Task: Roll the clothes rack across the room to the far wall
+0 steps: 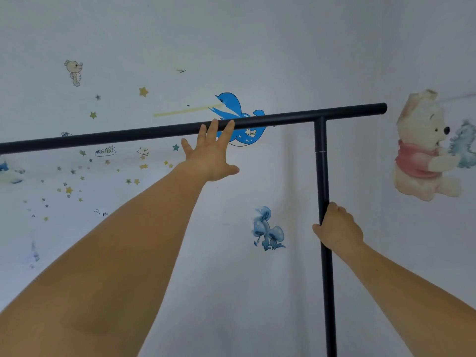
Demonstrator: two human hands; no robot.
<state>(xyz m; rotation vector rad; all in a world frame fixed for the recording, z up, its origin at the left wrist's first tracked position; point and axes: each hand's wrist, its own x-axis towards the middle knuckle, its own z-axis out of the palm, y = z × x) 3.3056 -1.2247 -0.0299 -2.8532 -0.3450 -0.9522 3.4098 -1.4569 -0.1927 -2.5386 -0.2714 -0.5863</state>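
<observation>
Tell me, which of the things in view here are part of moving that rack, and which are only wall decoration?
Part of the job:
- clothes rack, top bar and upright post
- left hand, fingers open over the top bar
- right hand, closed around the upright post

Just there:
- blue bird sticker
- bear sticker
- blue mushroom sticker
- seahorse sticker
- star stickers

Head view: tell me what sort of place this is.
Probably a child's bedroom or nursery: the pale wall bears a cartoon bear sticker, a blue bird sticker and scattered stars, behind a bare black clothes rack.
</observation>
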